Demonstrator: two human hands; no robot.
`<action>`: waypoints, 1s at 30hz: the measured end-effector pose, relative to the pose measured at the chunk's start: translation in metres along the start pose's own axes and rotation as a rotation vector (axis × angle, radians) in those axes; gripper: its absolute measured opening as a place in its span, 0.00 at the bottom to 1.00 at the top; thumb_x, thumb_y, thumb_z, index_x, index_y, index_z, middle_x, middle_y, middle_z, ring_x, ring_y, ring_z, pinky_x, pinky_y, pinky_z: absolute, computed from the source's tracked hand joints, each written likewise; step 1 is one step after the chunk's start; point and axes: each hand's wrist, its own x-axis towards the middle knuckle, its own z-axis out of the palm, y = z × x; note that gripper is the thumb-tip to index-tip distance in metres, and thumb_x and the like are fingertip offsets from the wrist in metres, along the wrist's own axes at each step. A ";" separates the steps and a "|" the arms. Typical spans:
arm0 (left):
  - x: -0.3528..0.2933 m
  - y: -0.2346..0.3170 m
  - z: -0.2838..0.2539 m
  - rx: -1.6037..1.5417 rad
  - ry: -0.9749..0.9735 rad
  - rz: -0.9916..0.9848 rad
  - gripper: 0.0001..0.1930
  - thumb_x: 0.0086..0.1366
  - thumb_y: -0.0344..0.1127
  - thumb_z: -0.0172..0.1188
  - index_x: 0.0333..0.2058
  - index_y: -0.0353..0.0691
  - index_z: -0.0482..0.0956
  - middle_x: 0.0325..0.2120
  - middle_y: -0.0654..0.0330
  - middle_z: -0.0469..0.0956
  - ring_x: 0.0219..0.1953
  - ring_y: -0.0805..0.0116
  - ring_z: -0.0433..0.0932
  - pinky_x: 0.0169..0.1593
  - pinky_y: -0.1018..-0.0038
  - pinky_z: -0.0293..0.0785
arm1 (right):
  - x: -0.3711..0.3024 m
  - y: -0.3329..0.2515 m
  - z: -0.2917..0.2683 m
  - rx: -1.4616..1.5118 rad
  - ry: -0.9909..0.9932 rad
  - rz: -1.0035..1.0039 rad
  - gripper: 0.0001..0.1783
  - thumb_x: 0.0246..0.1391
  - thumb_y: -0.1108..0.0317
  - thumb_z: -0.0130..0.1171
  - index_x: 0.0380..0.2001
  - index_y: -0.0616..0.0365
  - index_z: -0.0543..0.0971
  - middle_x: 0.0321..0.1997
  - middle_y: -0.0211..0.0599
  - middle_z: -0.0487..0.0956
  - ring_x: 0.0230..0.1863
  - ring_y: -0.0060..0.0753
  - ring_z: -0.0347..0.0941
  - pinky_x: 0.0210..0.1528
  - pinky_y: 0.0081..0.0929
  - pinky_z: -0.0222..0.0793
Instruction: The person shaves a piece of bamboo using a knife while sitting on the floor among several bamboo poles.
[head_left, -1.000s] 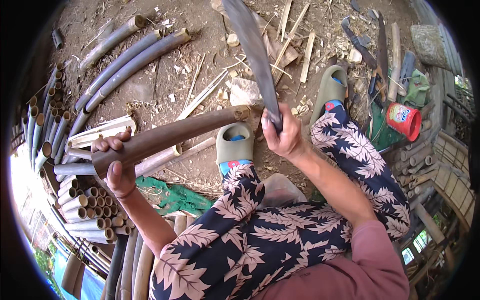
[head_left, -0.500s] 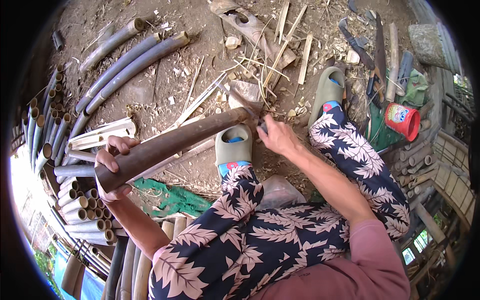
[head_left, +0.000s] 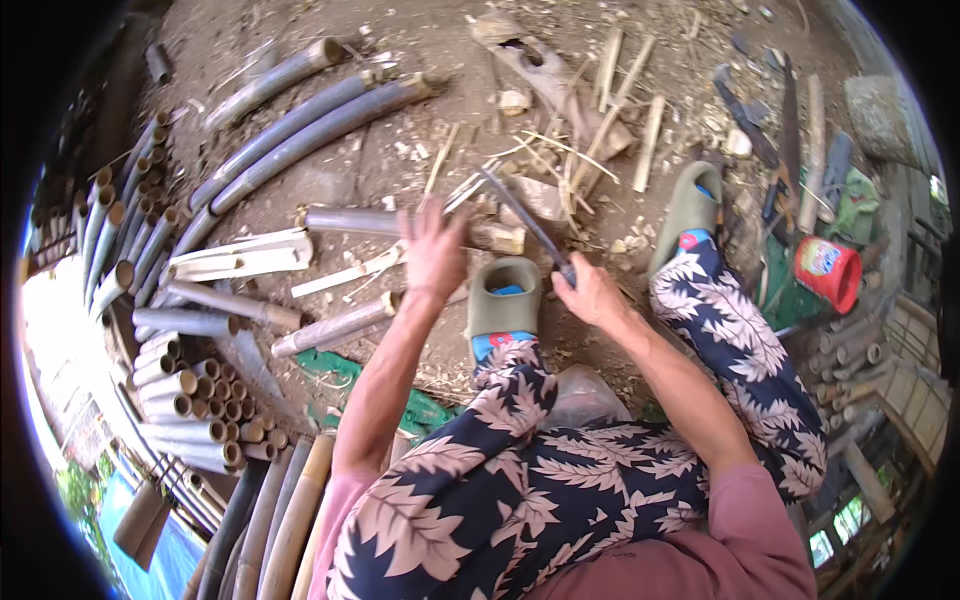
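Observation:
My left hand [head_left: 435,252] is over a dark bamboo tube [head_left: 350,221] that lies on the dirt, pale cut end to the right. Its fingers are spread, slightly blurred; whether they touch the tube I cannot tell. In my right hand [head_left: 595,292] is the handle of a knife [head_left: 528,222], its long dark blade slanting up and left. The blade is beyond my left shoe [head_left: 505,297], beside a wooden block [head_left: 537,198] on the ground. Another bamboo tube [head_left: 335,326] lies nearer me, left of that shoe.
Stacked bamboo tubes [head_left: 205,400] fill the left side. Long curved bamboo poles [head_left: 310,150] lie at the far left. Split strips [head_left: 650,145] and a hollowed log [head_left: 550,75] are ahead. On the right are a red container [head_left: 830,272], a saw [head_left: 788,140] and a sheathed blade [head_left: 745,115].
The dark bamboo tube has left my left hand and now lies on the ground. That hand has moved right and forward. The knife blade is now apart from the tube's end.

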 end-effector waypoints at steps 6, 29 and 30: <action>0.067 -0.029 -0.087 -0.401 -0.050 0.003 0.29 0.48 0.33 0.67 0.51 0.43 0.71 0.38 0.56 0.76 0.45 0.63 0.75 0.49 0.61 0.74 | 0.007 0.025 0.000 0.110 0.054 0.013 0.20 0.55 0.53 0.57 0.37 0.62 0.71 0.23 0.56 0.77 0.30 0.64 0.76 0.34 0.50 0.69; -0.005 -0.078 -0.118 -1.849 0.916 -0.655 0.12 0.62 0.40 0.63 0.39 0.43 0.73 0.31 0.61 0.76 0.37 0.65 0.77 0.52 0.61 0.72 | -0.015 -0.054 -0.033 0.115 0.304 -0.349 0.19 0.61 0.55 0.53 0.42 0.62 0.70 0.28 0.51 0.78 0.26 0.49 0.79 0.26 0.41 0.73; -0.002 -0.071 -0.123 -1.823 0.883 -0.606 0.10 0.62 0.39 0.62 0.38 0.43 0.73 0.30 0.62 0.76 0.36 0.66 0.77 0.51 0.61 0.73 | -0.016 -0.065 -0.037 0.171 0.367 -0.419 0.19 0.61 0.55 0.53 0.42 0.62 0.70 0.28 0.49 0.78 0.25 0.47 0.79 0.25 0.39 0.73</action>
